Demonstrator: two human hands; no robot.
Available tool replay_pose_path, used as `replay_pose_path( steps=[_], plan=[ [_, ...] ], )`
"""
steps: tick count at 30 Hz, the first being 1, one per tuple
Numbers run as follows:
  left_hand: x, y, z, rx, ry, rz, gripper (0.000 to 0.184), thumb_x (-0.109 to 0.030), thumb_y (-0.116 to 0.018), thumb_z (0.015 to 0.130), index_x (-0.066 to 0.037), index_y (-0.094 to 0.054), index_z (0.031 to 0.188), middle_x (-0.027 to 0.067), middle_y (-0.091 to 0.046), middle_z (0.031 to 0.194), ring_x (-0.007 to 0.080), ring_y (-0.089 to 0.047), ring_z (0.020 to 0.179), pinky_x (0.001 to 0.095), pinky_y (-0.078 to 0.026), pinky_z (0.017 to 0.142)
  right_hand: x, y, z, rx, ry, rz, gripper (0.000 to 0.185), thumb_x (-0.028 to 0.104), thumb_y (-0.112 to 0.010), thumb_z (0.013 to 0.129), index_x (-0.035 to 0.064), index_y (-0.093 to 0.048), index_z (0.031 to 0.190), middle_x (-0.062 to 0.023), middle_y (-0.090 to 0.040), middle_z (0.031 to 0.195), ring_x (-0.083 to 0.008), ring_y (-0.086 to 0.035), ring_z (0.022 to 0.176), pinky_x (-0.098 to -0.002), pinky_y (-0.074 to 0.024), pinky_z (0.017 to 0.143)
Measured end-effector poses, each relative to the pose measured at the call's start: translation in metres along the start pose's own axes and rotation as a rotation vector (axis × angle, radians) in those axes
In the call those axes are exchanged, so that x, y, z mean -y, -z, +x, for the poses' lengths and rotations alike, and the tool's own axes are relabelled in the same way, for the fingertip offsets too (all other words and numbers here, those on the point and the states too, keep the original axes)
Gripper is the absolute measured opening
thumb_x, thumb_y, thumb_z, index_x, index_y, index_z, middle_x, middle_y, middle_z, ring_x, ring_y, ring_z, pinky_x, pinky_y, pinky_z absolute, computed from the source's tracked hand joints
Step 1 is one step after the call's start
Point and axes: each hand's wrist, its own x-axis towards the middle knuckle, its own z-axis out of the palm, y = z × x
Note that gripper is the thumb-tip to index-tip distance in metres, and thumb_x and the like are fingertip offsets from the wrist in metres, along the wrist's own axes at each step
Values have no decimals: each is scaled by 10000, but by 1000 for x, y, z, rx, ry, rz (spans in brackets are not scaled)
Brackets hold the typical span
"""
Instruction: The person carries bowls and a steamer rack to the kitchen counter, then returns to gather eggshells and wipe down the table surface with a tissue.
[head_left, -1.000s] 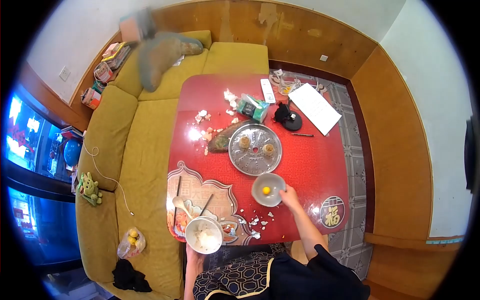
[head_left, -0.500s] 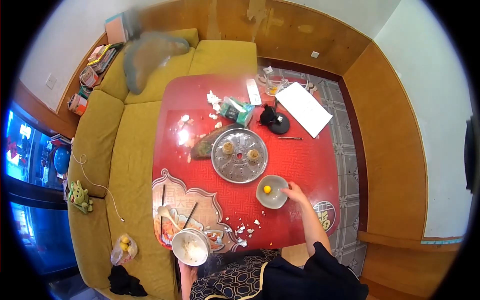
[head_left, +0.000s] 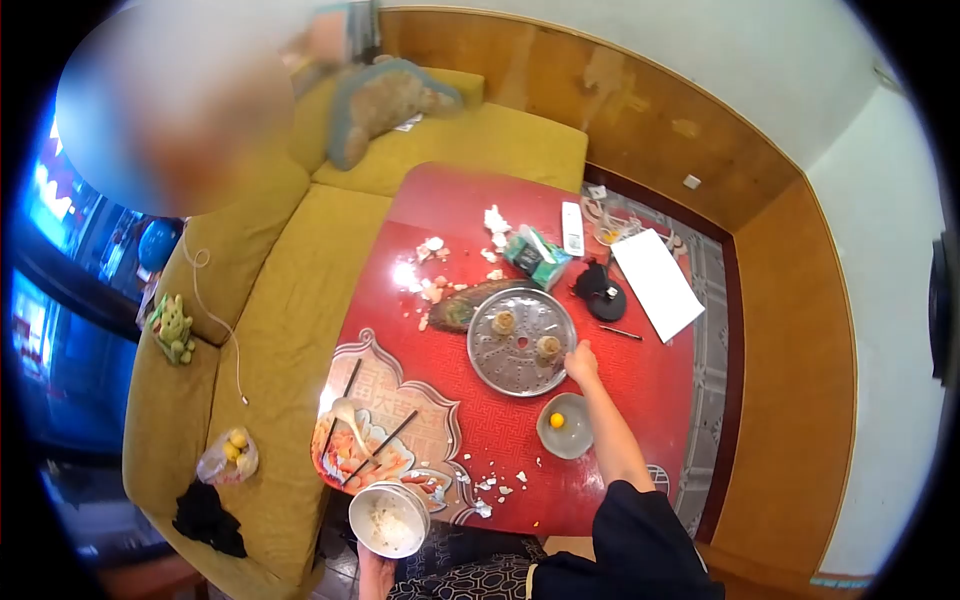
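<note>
My left hand (head_left: 375, 572) is wrapped round the underside of a stack of white bowls (head_left: 389, 520) at the table's front edge, with pale residue inside the top one. At the right rim of the round perforated metal tray (head_left: 522, 375), my right hand (head_left: 580, 361) has its fingers closed on the edge. Two small brownish cups or cakes (head_left: 503, 322) sit on that tray. Below my right hand, a grey bowl (head_left: 577, 441) holding a yellow yolk-like ball (head_left: 557, 420) rests on the table.
Chopsticks (head_left: 394, 437) and a wooden spoon (head_left: 352, 425) lie at the table's left front. White fragments (head_left: 484, 508) are scattered nearby. Beyond the tray are a green packet (head_left: 536, 257), white remote (head_left: 572, 229), black stand (head_left: 606, 303) and paper (head_left: 657, 283). A sofa (head_left: 290, 300) runs along the left.
My right hand has let go of the grey bowl, left it on the table, and moved up to the metal tray's rim. My left hand still holds the stacked bowls; the view has shifted.
</note>
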Motion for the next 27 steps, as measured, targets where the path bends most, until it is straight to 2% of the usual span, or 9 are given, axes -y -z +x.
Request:
replay_pose_path(
  steps=[5, 10, 13, 16, 19, 21, 23, 25, 27],
  plan=[
    [0, 31, -25, 25, -36, -54, 403, -294, -454, 904, -31, -472, 1209, 137, -570, 1127, 264, -580, 1002, 416, -506, 832, 1, 2, -7, -235, 143, 171, 250, 121, -433, 834, -3, -422, 1050, -297, -595, 902, -443, -578, 872, -503, -434, 770],
    [7, 104, -62, 51, -124, -127, 402, -293, -462, 897, -17, -490, 1188, 135, -591, 1096, 262, -592, 986, 408, -520, 807, 22, 3, -68, -421, 355, 256, 252, 164, -422, 867, 83, -441, 1105, -250, -611, 910, -437, -575, 869, -512, -423, 747],
    [5, 150, -108, -37, -154, -190, 416, -305, -465, 896, -21, -481, 1200, 129, -580, 1122, 254, -581, 1012, 398, -507, 837, 32, -21, -126, -409, 463, 405, 315, 138, -417, 865, 47, -445, 1165, -249, -599, 992, -411, -566, 943, -464, -424, 800],
    [27, 252, -123, 35, -295, -251, 412, -299, -435, 903, -46, -462, 1227, 136, -563, 1150, 279, -578, 1018, 439, -502, 844, 47, -51, -224, -382, 640, 621, 330, 141, -425, 862, 17, -467, 1165, -236, -598, 1017, -377, -571, 969, -430, -423, 824],
    [39, 346, -164, 48, -858, 418, 407, -280, -442, 896, -28, -468, 1216, 143, -564, 1146, 279, -578, 1016, 434, -494, 858, 52, -94, -323, -276, 672, 690, 313, 103, -418, 852, -7, -514, 1129, -202, -606, 996, -316, -583, 933, -384, -425, 825],
    [33, 388, -202, -22, -436, -429, 392, -264, -445, 891, -6, -488, 1184, 148, -578, 1118, 280, -583, 1003, 428, -490, 864, 55, -129, -390, -87, 701, 858, 323, 72, -414, 843, -23, -519, 1133, -187, -604, 1002, -295, -576, 930, -370, -421, 830],
    [27, 425, -253, -45, -415, -565, 378, -256, -440, 889, 6, -506, 1153, 148, -590, 1093, 276, -587, 996, 420, -505, 844, 62, -165, -464, -140, 753, 754, 325, 28, -398, 831, -37, -529, 1122, -162, -597, 1012, -211, -564, 927, -321, -418, 834],
    [23, 464, -307, -228, -480, -513, 373, -256, -424, 893, 2, -508, 1149, 149, -595, 1081, 270, -586, 1000, 418, -520, 822, 72, -186, -548, 51, 855, 813, 313, 25, -405, 825, -41, -536, 1102, -156, -601, 1001, -196, -564, 917, -305, -421, 828],
    [35, 510, -334, -295, -544, -686, 363, -265, -435, 894, -33, -506, 1164, 124, -584, 1113, 259, -595, 985, 413, -531, 791, 77, -234, -597, 284, 787, 809, 309, 26, -413, 825, -41, -534, 1101, -139, -607, 983, -195, -569, 904, -302, -426, 818]
  ],
)
